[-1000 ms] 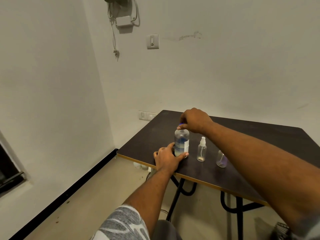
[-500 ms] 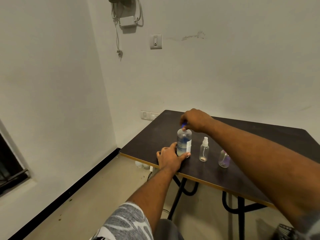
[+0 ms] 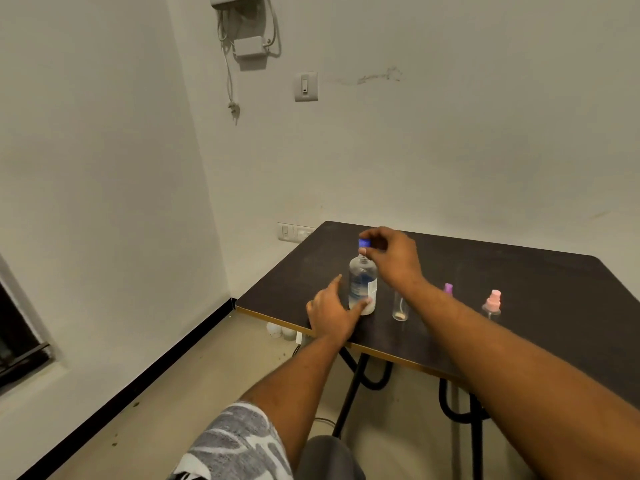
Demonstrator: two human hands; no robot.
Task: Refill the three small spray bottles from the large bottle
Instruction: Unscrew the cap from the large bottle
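Note:
The large clear bottle [image 3: 362, 286] with a blue-and-white label stands upright near the front left edge of the dark table [image 3: 540, 292], its neck uncapped. My left hand [image 3: 332, 315] wraps its lower part. Just above the neck, my right hand [image 3: 391, 254] pinches the blue cap [image 3: 363, 242], lifted off. To the right stand three small spray bottles: a clear one [image 3: 400, 308] whose top my right forearm hides, one with a purple top [image 3: 448, 288] mostly hidden behind that forearm, and one with a pink sprayer [image 3: 492, 304].
The table's front edge has a light trim and black metal legs [image 3: 349, 393] below. White walls meet at a corner on the left, with wall sockets [image 3: 292, 232] just behind the table. Small white objects [image 3: 280, 330] sit on the floor under the table edge.
My right hand has lifted the blue cap off the large bottle's neck. The view has shifted, so the purple-topped and pink-topped bottles now show to the right.

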